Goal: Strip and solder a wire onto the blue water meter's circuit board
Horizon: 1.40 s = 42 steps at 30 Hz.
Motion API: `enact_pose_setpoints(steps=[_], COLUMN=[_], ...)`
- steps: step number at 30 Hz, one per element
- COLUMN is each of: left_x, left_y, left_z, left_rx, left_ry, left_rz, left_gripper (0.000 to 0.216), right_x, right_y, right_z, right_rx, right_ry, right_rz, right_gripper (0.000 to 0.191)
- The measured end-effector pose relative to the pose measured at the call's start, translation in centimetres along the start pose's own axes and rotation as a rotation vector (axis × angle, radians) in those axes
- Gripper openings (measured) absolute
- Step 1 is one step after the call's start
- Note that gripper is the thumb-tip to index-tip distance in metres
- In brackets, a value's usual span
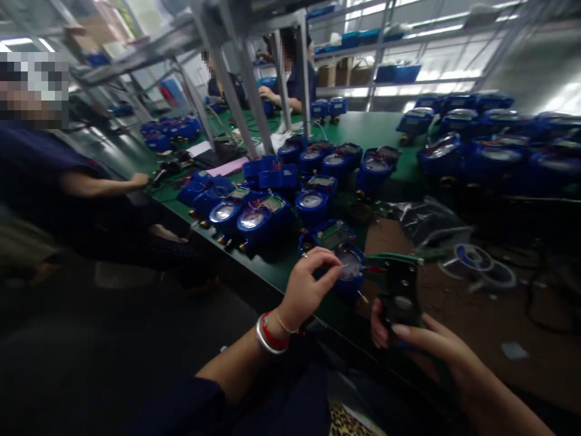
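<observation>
**Inspector:** Two hands in view. What is the state of each?

**Observer:** The left hand (308,284) has thumb and forefinger pinched closed right over the dial of a blue water meter (338,242). Whatever sits between the fingers (333,266) is too fine to make out. The right hand (422,345) is wrapped around the handles of a green-and-black hand tool (399,284), gripping it firmly.

**Inspector:** Where is the meter relative to both?

**Observer:** It rests at the near edge of the green surface (385,130). The left fingertips are touching or just above its face. The tool's head lies just beside the meter on its right, and a short red wire (376,269) shows between them.

**Inspector:** Any containers?

**Observer:** Blue bins (399,72) and cardboard boxes (336,75) stand on the far shelving, and their contents cannot be seen. A crumpled plastic bag (426,221) lies beyond the tool, and I cannot tell what is inside it.

**Inspector:** What else is on the surface?

**Observer:** Many more blue meters (254,212) sit in clusters, with a denser group at the right (490,151). A co-worker's hand (138,180) rests at the left edge of the surface.
</observation>
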<state>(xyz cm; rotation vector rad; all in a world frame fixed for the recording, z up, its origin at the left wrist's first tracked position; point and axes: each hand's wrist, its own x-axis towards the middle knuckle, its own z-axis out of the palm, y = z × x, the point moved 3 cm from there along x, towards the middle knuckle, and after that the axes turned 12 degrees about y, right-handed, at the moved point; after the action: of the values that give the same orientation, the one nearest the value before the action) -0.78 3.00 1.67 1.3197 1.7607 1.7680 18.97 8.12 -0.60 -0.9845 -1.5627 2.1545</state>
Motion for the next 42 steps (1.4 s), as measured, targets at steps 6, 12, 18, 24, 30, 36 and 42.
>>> enact_pose_setpoints(steps=[6, 12, 18, 24, 30, 36, 42], left_x=[-0.2, 0.0, 0.1, 0.1, 0.1, 0.1, 0.1], left_y=[0.0, -0.2, -0.2, -0.4, -0.6, -0.6, -0.5], left_z=[0.0, 0.1, 0.0, 0.1, 0.0, 0.0, 0.1], left_rx=[0.025, 0.019, 0.025, 0.034, 0.027, 0.034, 0.031], left_ry=[-0.016, -0.065, -0.078, -0.076, -0.076, -0.068, -0.063], left_rz=[0.008, 0.020, 0.036, 0.048, 0.048, 0.055, 0.063], left_gripper=[0.011, 0.010, 0.010, 0.007, 0.006, 0.005, 0.006], right_x=[0.5, 1.0, 1.2, 1.5, 1.6, 1.6, 1.9], right_y=[1.4, 1.1, 1.1, 1.4, 1.6, 1.4, 1.9], right_z=[0.4, 1.1, 1.2, 1.1, 1.3, 1.5, 1.9], right_rx=[0.369, 0.423, 0.395, 0.398, 0.440, 0.441, 0.444], right_ry=[-0.020, -0.115, -0.185, -0.202, -0.211, -0.214, -0.197], right_rz=[0.130, 0.107, 0.096, 0.067, 0.101, 0.076, 0.038], right_gripper=[0.037, 0.034, 0.032, 0.026, 0.024, 0.024, 0.023])
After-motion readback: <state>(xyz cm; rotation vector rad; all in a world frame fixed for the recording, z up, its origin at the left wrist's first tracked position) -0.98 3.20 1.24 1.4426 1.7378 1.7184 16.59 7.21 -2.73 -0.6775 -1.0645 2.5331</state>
